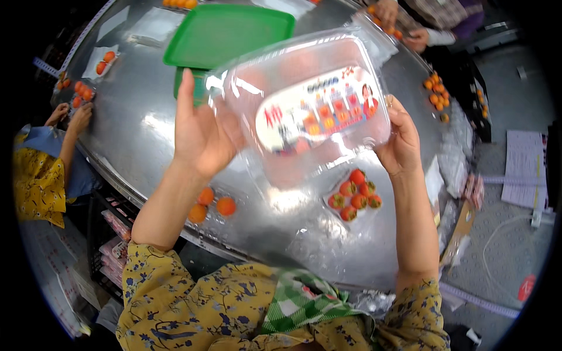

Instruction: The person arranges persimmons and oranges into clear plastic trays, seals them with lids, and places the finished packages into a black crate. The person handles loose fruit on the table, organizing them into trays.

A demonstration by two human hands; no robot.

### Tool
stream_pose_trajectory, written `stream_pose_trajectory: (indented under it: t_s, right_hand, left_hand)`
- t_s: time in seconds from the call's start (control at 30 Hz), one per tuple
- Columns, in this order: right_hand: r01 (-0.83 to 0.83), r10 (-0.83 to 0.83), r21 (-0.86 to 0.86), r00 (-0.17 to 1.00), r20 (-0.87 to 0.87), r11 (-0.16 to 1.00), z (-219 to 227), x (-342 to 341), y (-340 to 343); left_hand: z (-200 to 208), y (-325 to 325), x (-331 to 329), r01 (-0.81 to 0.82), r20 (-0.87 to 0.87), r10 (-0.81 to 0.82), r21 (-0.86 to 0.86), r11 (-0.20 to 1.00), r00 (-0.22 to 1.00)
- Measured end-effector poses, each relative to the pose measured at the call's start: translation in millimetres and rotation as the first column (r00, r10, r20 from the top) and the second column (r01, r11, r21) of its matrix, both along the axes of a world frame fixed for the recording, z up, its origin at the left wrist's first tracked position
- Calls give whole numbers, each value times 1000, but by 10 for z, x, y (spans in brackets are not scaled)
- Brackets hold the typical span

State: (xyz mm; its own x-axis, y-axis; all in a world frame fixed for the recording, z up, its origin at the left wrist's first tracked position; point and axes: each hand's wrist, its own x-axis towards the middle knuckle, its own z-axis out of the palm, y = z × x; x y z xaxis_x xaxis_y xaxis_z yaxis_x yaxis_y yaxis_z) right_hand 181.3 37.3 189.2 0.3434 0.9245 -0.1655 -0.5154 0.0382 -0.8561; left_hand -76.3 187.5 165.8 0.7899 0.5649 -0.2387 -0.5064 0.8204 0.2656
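Note:
A clear plastic package (252, 88), pinkish inside with a large printed oval label (316, 108), is raised above the table in front of me. My right hand (400, 136) grips its right edge, with the fingers curled round it. My left hand (205, 131) is at the package's left end, thumb stretched upward and palm open. Its fingers lie partly behind the clear plastic. Below the package, toward my right arm, a cluster of red-orange persimmons (354, 197) with green caps sits on the metal table. Several orange fruits (226, 206) lie beside my left forearm.
A green tray (231, 35) rests on the metal table (134, 96) beyond my hands. One co-worker's hands (81, 117) handle fruit at left; another's hands (417, 40) work at far right. More orange fruit (436, 92) lies along the right side. A dark rack (108, 234) holds packs below left.

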Motion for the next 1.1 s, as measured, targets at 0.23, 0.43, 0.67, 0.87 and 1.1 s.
stream_pose_trajectory:
  t_s: [0.23, 0.43, 0.67, 0.87, 1.1]
  right_hand:
    - [-147, 157, -343, 988, 3, 928, -136, -54, -1275]
    - [-27, 12, -333, 999, -49, 943, -205, -489, -1851]
    - [356, -359, -263, 933, 38, 897, -438, -1170, -2530]
    - [388, -289, -479, 919, 270, 787, -571, -1277, -2903]
    - [206, -187, -499, 978, 89, 842, -635, -1136, -2914]
  left_hand:
    - [-585, -924, -270, 678, 91, -677, 26, 735, 730]
    - [-762, -1595, -314, 794, -165, -787, -39, 607, 594]
    - [-991, -2146, -425, 757, -133, -755, -47, 652, 642]
    - [-949, -2315, -371, 774, -177, -763, -16, 634, 621]
    - [-1061, -2183, -324, 815, -222, -786, 103, 570, 577]
